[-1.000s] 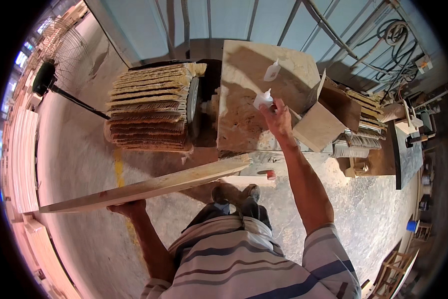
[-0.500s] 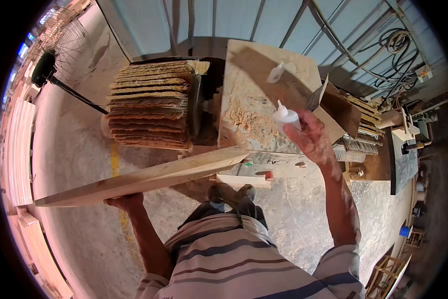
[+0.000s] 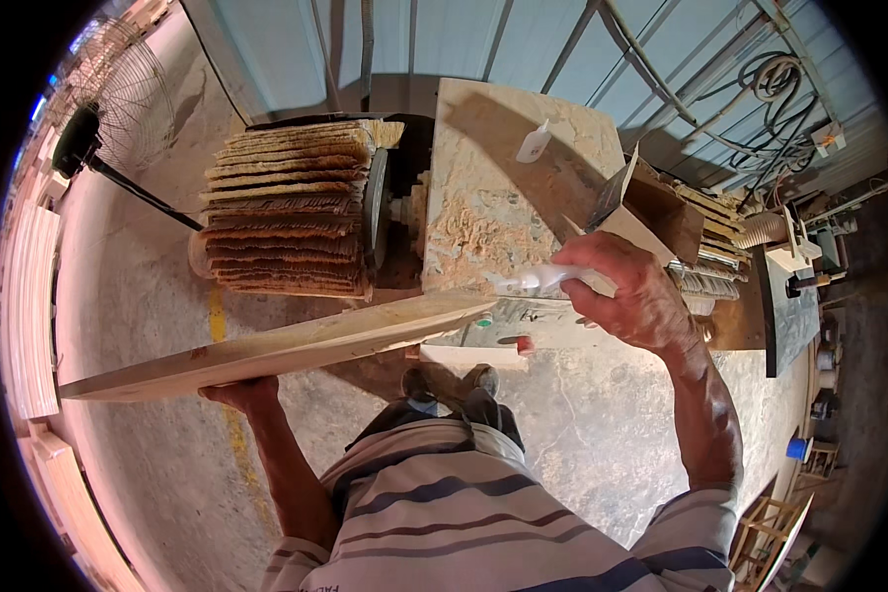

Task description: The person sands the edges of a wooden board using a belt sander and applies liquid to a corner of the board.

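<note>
My left hand [image 3: 246, 393] grips the lower edge of a long, pale wooden board [image 3: 266, 347] from beneath. The board slants up to the right, its far end at the front edge of a dusty table [image 3: 572, 115]. A white squeeze bottle [image 3: 584, 279] is pinched in my right hand [image 3: 633, 296]. It lies nearly sideways, with its nozzle pointing left, close to the board's right end. Farther back on the table stands a second white squeeze bottle [image 3: 534, 144], apart from both hands.
Left of the table is a sanding drum [image 3: 288, 212] with layered abrasive flaps. An open cardboard box [image 3: 666, 212] sits at the table's right, before another flap roller. A fan [image 3: 78, 141] stands at far left, and cables [image 3: 781, 99] hang on the wall.
My right hand has tipped the squeeze bottle from nearly upright to sideways and lowered it toward the board's end. The board stays in my left hand.
</note>
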`<state>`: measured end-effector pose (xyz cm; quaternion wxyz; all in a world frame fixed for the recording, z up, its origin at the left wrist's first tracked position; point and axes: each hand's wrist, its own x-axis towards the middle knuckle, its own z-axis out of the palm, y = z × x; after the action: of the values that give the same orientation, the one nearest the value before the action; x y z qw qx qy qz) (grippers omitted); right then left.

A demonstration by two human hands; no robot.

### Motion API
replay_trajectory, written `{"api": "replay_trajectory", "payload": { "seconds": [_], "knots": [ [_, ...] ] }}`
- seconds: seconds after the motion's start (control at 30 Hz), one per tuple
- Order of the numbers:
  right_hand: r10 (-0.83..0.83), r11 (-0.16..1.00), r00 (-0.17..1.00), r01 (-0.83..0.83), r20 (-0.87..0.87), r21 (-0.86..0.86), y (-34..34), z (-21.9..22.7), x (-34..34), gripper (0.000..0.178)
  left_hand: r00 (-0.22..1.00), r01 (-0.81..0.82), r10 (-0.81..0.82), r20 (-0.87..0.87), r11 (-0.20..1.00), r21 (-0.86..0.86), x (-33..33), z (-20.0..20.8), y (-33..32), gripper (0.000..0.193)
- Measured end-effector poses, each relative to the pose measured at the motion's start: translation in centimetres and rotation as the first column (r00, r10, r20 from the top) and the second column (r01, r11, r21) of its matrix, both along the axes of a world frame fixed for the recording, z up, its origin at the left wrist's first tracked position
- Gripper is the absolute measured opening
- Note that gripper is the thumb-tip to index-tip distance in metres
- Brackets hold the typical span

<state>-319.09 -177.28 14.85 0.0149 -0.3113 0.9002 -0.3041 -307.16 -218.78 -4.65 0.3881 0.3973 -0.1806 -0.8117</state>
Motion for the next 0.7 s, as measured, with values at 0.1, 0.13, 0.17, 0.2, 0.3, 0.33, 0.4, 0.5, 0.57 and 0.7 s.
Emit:
{"api": "replay_trajectory", "payload": {
  "seconds": [0.1, 0.13, 0.17, 0.2, 0.3, 0.33, 0.4, 0.5, 0.57, 0.7],
  "knots": [
    [0.042, 0.998, 0.994, -0.038, -0.099, 0.04, -0.2, -0.1, -0.1, 0.022, 1.0, 0.008, -0.008, 0.002, 1.0, -0.018, 0.1, -0.1, -0.1, 0.072],
    [0.047, 0.998, 0.992, -0.041, -0.117, 0.055, -0.3, 0.0, -0.2, 0.021, 1.0, 0.01, -0.009, 0.003, 1.0, -0.028, 0.0, 0.0, -0.1, 0.072],
    [0.052, 0.997, 0.99, -0.042, -0.134, 0.07, -0.5, 0.1, -0.2, 0.021, 1.0, 0.003, -0.003, 0.006, 1.0, -0.021, 0.0, 0.1, 0.0, 0.072],
    [0.058, 0.995, 0.988, -0.047, -0.142, 0.083, -0.6, 0.2, -0.2, 0.021, 1.0, -0.004, 0.004, 0.01, 1.0, -0.014, -0.1, 0.4, 0.2, 0.071],
    [0.07, 0.991, 0.985, -0.051, -0.157, 0.123, -0.8, 0.3, -0.2, 0.022, 1.0, -0.009, 0.009, 0.0, 1.0, 0.001, 0.0, 0.3, 0.1, 0.072],
    [0.069, 0.989, 0.985, -0.048, -0.157, 0.138, -0.8, 0.4, -0.3, 0.023, 1.0, -0.008, 0.008, -0.007, 1.0, 0.005, 0.1, 0.2, 0.0, 0.072],
    [0.07, 0.987, 0.984, -0.045, -0.164, 0.153, -0.8, 0.5, -0.3, 0.024, 1.0, -0.001, 0.001, -0.005, 1.0, 0.024, 0.1, 0.4, 0.1, 0.074],
    [0.077, 0.986, 0.979, -0.047, -0.188, 0.157, -0.9, 0.4, -0.3, 0.025, 1.0, -0.009, 0.009, 0.007, 0.999, 0.036, -0.1, 1.2, 0.6, 0.075],
    [0.076, 0.985, 0.975, -0.041, -0.21, 0.165, -1.0, 0.4, -0.2, 0.025, 1.0, -0.013, 0.013, 0.011, 0.999, 0.033, 0.0, 1.2, 0.6, 0.076],
    [0.09, 0.982, 0.969, -0.048, -0.231, 0.183, -1.1, 0.6, -0.2, 0.024, 1.0, -0.011, 0.011, 0.002, 0.999, 0.036, 0.3, 0.5, 0.2, 0.075]
  ]
}}
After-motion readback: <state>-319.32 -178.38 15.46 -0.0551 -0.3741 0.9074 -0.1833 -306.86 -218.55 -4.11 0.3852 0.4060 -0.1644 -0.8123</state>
